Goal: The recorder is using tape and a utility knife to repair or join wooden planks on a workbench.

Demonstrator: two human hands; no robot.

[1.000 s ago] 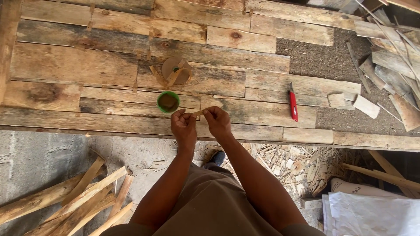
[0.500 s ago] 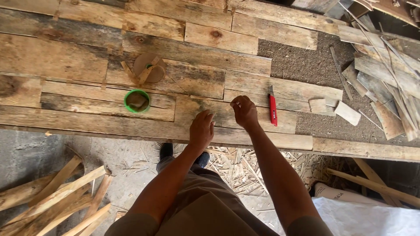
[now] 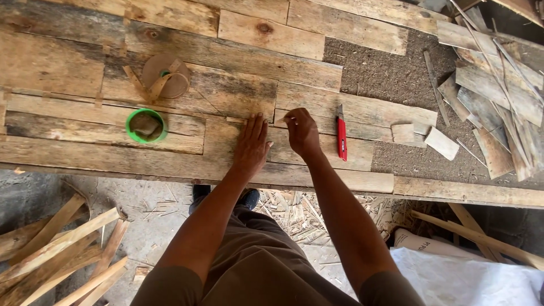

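My left hand (image 3: 252,146) lies flat on the weathered wooden planks (image 3: 85,153), fingers stretched, fingertips at a short pale strip of tape (image 3: 235,119) that runs along a seam between boards. My right hand (image 3: 301,131) is just to its right, with thumb and fingers pinched at the strip's right end. A red utility knife (image 3: 341,137) lies on the planks immediately right of my right hand. A green-rimmed roll (image 3: 146,126) sits to the left of my left hand. A brown paper tape roll (image 3: 165,76) with loose ends lies farther back.
Small wood offcuts (image 3: 441,141) lie right of the knife on a gritty surface. Thin wood slats (image 3: 498,96) are piled at the far right. Wooden sticks (image 3: 56,255) lie on the floor at lower left, shavings under the bench, and a white sack (image 3: 453,272) at lower right.
Both hands held a small strip together above the planks near the green roll. They have shifted right toward the knife, and my left hand has opened flat on the wood.
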